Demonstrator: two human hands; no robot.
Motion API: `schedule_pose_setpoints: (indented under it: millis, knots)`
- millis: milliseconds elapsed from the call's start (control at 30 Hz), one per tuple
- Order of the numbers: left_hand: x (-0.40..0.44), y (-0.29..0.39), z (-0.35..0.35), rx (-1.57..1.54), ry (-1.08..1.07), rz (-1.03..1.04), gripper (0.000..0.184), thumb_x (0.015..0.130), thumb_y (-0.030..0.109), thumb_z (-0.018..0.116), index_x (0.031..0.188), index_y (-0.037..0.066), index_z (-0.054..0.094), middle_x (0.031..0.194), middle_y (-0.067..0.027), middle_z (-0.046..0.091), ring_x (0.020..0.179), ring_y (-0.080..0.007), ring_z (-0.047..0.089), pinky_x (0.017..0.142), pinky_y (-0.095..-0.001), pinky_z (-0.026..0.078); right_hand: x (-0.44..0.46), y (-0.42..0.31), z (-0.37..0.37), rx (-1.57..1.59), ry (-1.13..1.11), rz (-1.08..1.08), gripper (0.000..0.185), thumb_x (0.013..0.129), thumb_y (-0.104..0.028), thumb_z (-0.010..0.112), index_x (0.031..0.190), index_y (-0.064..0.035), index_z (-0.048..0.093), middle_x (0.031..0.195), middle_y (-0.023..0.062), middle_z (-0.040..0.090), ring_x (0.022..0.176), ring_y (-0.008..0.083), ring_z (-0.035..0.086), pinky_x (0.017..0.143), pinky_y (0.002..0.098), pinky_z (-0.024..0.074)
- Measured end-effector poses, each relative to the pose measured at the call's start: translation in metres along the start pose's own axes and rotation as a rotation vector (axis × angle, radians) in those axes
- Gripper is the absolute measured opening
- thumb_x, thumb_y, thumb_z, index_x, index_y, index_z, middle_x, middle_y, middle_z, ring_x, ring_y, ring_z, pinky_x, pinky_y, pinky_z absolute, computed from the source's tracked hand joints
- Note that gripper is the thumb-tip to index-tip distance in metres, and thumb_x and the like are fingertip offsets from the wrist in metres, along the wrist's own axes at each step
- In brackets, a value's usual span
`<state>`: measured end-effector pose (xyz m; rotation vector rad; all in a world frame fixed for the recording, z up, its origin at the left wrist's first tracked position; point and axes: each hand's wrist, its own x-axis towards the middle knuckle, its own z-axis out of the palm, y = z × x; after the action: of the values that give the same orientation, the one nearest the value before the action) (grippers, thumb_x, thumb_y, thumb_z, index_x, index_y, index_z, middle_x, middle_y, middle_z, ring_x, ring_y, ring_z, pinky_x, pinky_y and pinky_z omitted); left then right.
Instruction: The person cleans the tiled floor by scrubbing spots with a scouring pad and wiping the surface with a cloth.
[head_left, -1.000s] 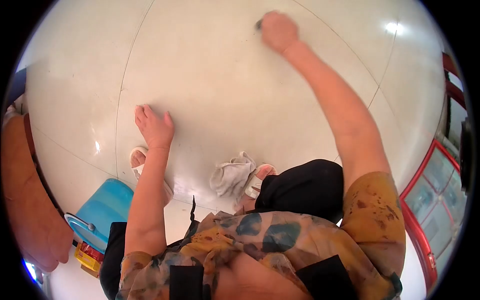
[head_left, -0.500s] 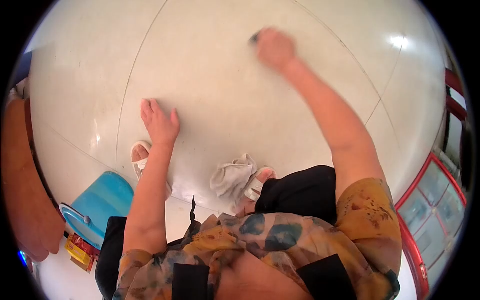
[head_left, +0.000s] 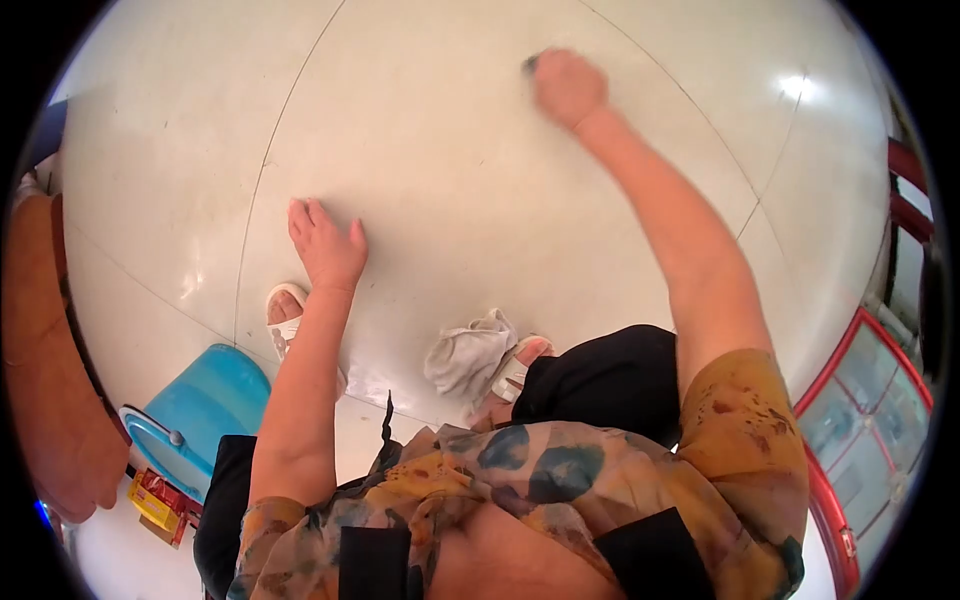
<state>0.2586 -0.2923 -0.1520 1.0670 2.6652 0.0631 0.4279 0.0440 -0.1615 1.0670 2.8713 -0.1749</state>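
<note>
At upper centre of the frame, my right hand (head_left: 571, 90) is closing around one small dark object (head_left: 531, 65), low over the tiled floor (head_left: 430, 130). Left of centre, my left hand (head_left: 329, 243) is holding nothing, its fingers spreading. Two white sandals (head_left: 285, 325) are showing, one on each foot. One grey cloth (head_left: 470, 355) is lying crumpled beside the right sandal, lower centre. One blue bucket (head_left: 205, 405) is standing at lower left, one red-and-yellow packet (head_left: 160, 503) just beside it.
</note>
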Motion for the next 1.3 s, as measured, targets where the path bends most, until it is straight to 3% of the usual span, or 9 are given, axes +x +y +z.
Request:
schedule_pose_setpoints:
  millis: [133,200,300,400,533,700,833,1067,1300]
  knots:
    - [0.003,-0.002,0.006,-0.002,0.039,0.015,0.07,0.077,0.025,0.068,0.127,-0.011,0.034,0.137,-0.0296,0.028,0.131,-0.0419,0.024,0.11,-0.0435,0.023,-0.032,-0.044,0.015,0.049,0.018,-0.143,0.009,0.077,-0.008,0.052,0.081,-0.0035,0.059,0.084,0.0179,0.064,0.076,0.0336,0.064,0.065,0.0439,0.0529]
    - [-0.001,-0.001,0.001,-0.008,-0.004,-0.012,0.073,0.077,0.027,0.069,0.128,-0.012,0.034,0.138,-0.0303,0.027,0.132,-0.0419,0.023,0.11,-0.0435,0.023,0.008,0.008,-0.019,0.058,-0.099,0.212,0.011,0.077,-0.009,0.052,0.082,-0.003,0.059,0.084,0.0177,0.064,0.077,0.0336,0.064,0.066,0.044,0.0531]
    - [0.003,0.004,-0.005,0.007,-0.074,-0.042,0.079,0.076,0.031,0.07,0.13,-0.012,0.031,0.14,-0.0313,0.024,0.134,-0.0421,0.02,0.111,-0.0434,0.021,0.015,0.02,-0.021,0.016,-0.086,0.188,0.012,0.077,-0.01,0.053,0.084,-0.0027,0.06,0.084,0.0167,0.065,0.077,0.0339,0.064,0.064,0.0454,0.0525]
    - [0.003,0.008,-0.003,0.041,-0.052,-0.03,0.086,0.076,0.035,0.07,0.134,-0.011,0.026,0.143,-0.0318,0.019,0.135,-0.043,0.018,0.111,-0.0441,0.021,-0.033,-0.049,0.009,0.071,0.007,-0.121,0.012,0.076,-0.01,0.053,0.077,-0.0036,0.062,0.081,0.0165,0.063,0.076,0.032,0.062,0.065,0.0431,0.0522]
    - [0.012,0.03,-0.019,0.087,-0.12,-0.006,0.095,0.075,0.041,0.069,0.139,-0.01,0.019,0.145,-0.0335,0.013,0.137,-0.045,0.013,0.109,-0.0468,0.022,-0.091,-0.125,-0.003,0.101,-0.372,-0.579,0.012,0.079,-0.008,0.05,0.085,-0.0043,0.059,0.087,0.0145,0.059,0.084,0.0295,0.059,0.068,0.0427,0.0511]
    - [0.021,0.04,-0.02,0.152,-0.229,0.013,0.099,0.074,0.042,0.07,0.139,-0.011,0.017,0.145,-0.0363,0.01,0.135,-0.0497,0.013,0.106,-0.051,0.025,-0.001,0.026,-0.012,0.25,0.566,-0.148,0.016,0.08,-0.006,0.054,0.094,-0.0067,0.061,0.09,0.0121,0.059,0.088,0.0295,0.057,0.075,0.0404,0.0486]
    - [0.023,0.039,-0.019,0.146,-0.233,0.024,0.101,0.073,0.04,0.072,0.139,-0.011,0.016,0.145,-0.0369,0.008,0.134,-0.0525,0.013,0.105,-0.0532,0.026,0.074,0.152,-0.011,-0.166,0.366,0.454,0.027,0.082,-0.016,0.056,0.107,-0.0089,0.064,0.11,0.0093,0.056,0.102,0.029,0.052,0.079,0.0394,0.0483]
    - [0.026,0.038,-0.017,0.129,-0.277,0.025,0.106,0.072,0.041,0.073,0.139,-0.014,0.013,0.144,-0.0388,0.002,0.134,-0.0547,0.009,0.105,-0.0564,0.023,0.212,0.021,0.037,0.07,0.664,-0.141,0.017,0.071,-0.003,0.054,0.085,-0.0081,0.062,0.086,0.01,0.063,0.079,0.0317,0.057,0.071,0.0434,0.044]
    - [0.033,0.039,-0.024,0.15,-0.384,-0.001,0.106,0.073,0.042,0.073,0.139,-0.015,0.012,0.144,-0.0405,0.0,0.134,-0.0554,0.007,0.106,-0.0571,0.021,0.129,-0.089,0.026,0.691,0.481,-0.617,0.019,0.07,0.002,0.052,0.08,-0.012,0.061,0.082,0.0105,0.062,0.082,0.0297,0.057,0.07,0.0426,0.0468]
